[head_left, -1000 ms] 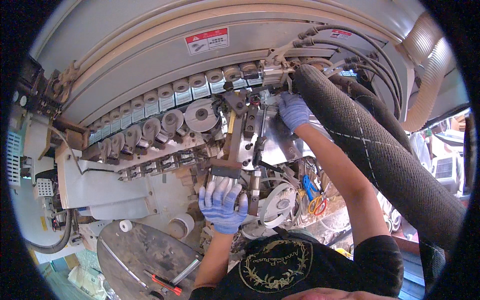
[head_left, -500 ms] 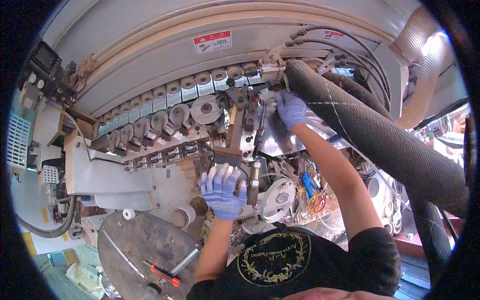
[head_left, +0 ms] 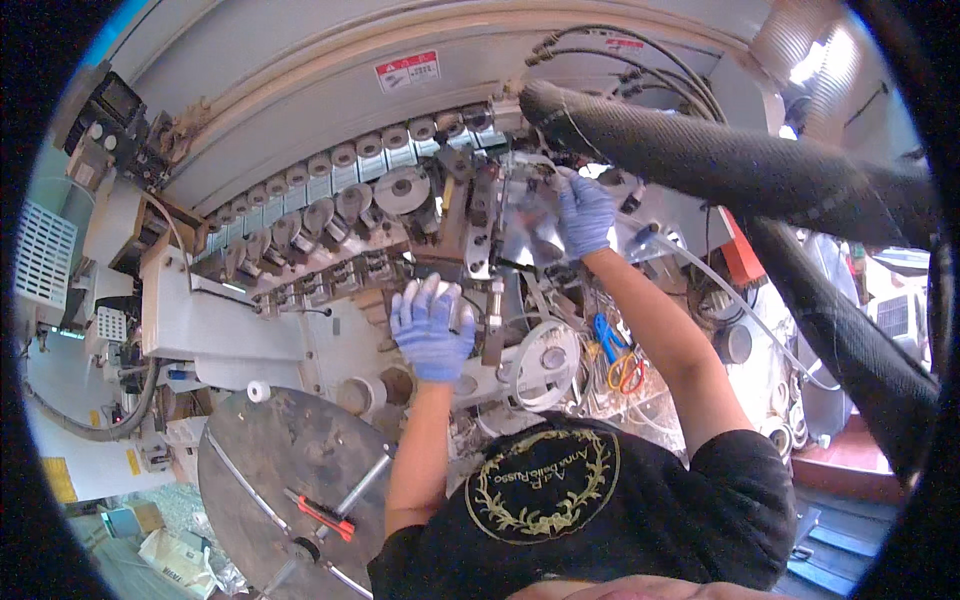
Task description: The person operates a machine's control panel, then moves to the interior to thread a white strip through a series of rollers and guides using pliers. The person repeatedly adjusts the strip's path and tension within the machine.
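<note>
Both my hands wear pale blue-and-white striped work gloves. My left hand (head_left: 433, 330) is open, its slightly bent fingers laid against the lower end of a dark metal block (head_left: 437, 270) on the machine. My right hand (head_left: 586, 212) reaches up over a shiny metal plate (head_left: 535, 212), its fingers together and curled at the far right edge. What those fingertips hold, if anything, is hidden. Between my hands runs a steel bracket assembly (head_left: 482, 225) with bolts. Left of it sits a round metal roller (head_left: 402, 190), in line with several smaller rollers (head_left: 318, 218).
A thick dark ribbed hose (head_left: 690, 150) crosses above my right arm. Below lie a white ring-shaped wheel (head_left: 545, 365), blue-handled pliers (head_left: 608, 338) and orange-handled scissors (head_left: 626, 372). At lower left, a round dark table (head_left: 270, 450) bears a red-and-black tool (head_left: 325, 515). A machine panel (head_left: 300, 110) spans the back.
The whole view has shifted, so the machine and hose sit higher in the picture. My left hand stays at the block; my right hand is slightly farther right of the bracket.
</note>
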A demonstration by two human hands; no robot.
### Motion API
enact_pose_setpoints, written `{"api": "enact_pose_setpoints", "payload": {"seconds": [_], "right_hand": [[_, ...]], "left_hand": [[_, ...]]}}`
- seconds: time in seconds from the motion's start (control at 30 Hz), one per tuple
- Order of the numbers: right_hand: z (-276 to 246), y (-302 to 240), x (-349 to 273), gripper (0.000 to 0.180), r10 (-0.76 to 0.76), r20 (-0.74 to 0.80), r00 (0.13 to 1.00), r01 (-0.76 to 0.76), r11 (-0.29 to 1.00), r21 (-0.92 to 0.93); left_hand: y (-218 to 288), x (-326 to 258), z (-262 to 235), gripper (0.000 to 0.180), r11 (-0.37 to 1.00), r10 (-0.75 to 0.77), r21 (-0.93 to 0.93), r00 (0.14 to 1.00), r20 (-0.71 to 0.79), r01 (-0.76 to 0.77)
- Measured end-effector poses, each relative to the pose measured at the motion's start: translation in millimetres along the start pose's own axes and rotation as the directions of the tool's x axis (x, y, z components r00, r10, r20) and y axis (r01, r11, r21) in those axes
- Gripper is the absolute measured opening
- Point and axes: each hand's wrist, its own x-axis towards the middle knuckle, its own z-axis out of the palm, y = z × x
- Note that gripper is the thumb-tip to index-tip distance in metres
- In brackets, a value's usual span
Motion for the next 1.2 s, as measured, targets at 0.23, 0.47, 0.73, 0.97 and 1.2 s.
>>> {"api": "enact_pose_setpoints", "payload": {"seconds": [0.23,0.47,0.73,0.97,1.2], "right_hand": [[-66.3,31.8,-91.6,0.015,0.088,-0.204,0.975,0.051,0.807,0.589],[-47.3,140.6,-222.5,0.02,0.355,0.075,0.932,-0.333,0.752,0.569],[79.9,175.4,-185.3,0.025,0.47,0.223,0.854,-0.52,0.749,0.411],[106.5,194.4,-157.6,0.035,0.405,0.482,0.777,-0.605,0.691,0.395],[36.1,267.5,-257.6,0.039,0.471,0.609,0.639,-0.598,0.802,0.008]], "left_hand": [[-0.8,-9.7,9.5,0.036,0.994,-0.001,0.111,1.0,0.024,-0.002],[-2.1,-8.1,12.3,0.035,0.997,-0.01,0.074,1.0,-0.026,0.012],[-3.1,-9.1,9.2,0.036,0.991,-0.056,0.125,0.998,0.027,0.052],[-1.9,-7.1,10.6,0.031,0.993,-0.044,0.111,0.999,-0.021,0.046],[-3.5,-13.2,13.5,0.032,0.987,-0.074,0.143,0.997,-0.006,0.074]]}}
